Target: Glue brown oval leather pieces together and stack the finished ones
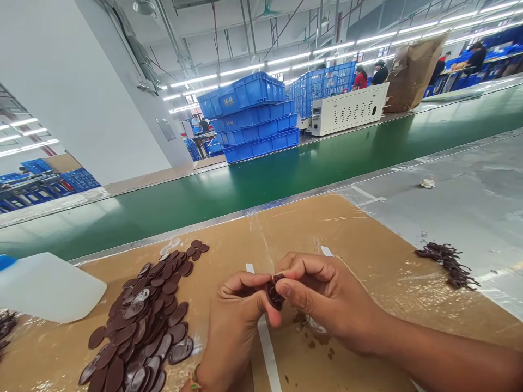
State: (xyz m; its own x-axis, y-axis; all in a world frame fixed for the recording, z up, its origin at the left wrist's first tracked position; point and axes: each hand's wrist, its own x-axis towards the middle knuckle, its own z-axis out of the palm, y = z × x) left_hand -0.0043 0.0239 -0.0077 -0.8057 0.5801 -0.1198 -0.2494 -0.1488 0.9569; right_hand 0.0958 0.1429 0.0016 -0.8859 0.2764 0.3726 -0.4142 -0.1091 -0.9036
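My left hand [241,310] pinches a small dark brown oval piece [274,294] between thumb and fingers. My right hand [322,294] meets it from the other side, its thumb and fingertips closed on the piece's upper edge. The fingers hide much of the piece, so I cannot tell whether it is one part or two. To the left of my hands spreads a heap of flat brown oval discs [141,321], some shiny, some matt. Below my right hand, a small clear round dish [315,325] is partly hidden, with dark wet spots around it.
A whitish plastic jug [53,288] with a blue cap lies at the left. Thin dark brown twisted strips [449,265] are piled at the right. Beyond the cardboard-covered table [327,223] runs a green conveyor belt [261,179], with stacked blue crates [257,117] behind it.
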